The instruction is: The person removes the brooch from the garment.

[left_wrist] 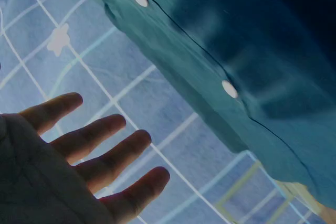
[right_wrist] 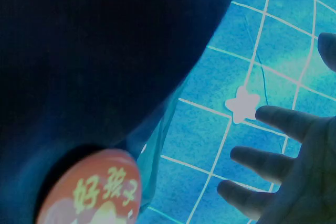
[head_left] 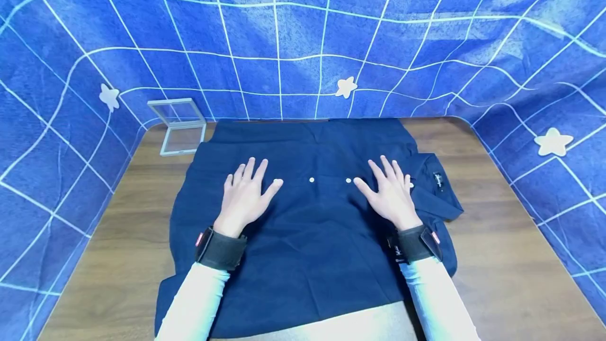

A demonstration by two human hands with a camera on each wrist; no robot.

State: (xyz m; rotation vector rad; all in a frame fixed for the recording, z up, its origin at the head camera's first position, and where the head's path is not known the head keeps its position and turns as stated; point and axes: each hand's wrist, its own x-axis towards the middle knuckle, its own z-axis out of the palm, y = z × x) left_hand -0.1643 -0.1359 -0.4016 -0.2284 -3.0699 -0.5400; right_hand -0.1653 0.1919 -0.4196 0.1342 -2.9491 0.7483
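Observation:
A navy blue button-up shirt (head_left: 303,257) lies spread on the wooden table, with a row of small white buttons across it. Over its left part is my left hand (head_left: 243,193), palm down, fingers straight and thumb stretched inward beside a button. My right hand (head_left: 390,196) mirrors it over the right part, thumb tip close to another white button (head_left: 348,180). Neither hand grips anything. In the left wrist view the left fingers (left_wrist: 113,156) are spread apart from the cloth, with two buttons (left_wrist: 229,88) on the placket. Spread right fingers (right_wrist: 268,166) show in the right wrist view.
An open, pale-framed clear case (head_left: 177,152) stands at the back left of the wooden table (head_left: 511,257). Blue gridded cloth (head_left: 303,30) with white stars surrounds the table's back and sides. A red-orange rounded piece with yellow characters (right_wrist: 105,187) shows in the right wrist view.

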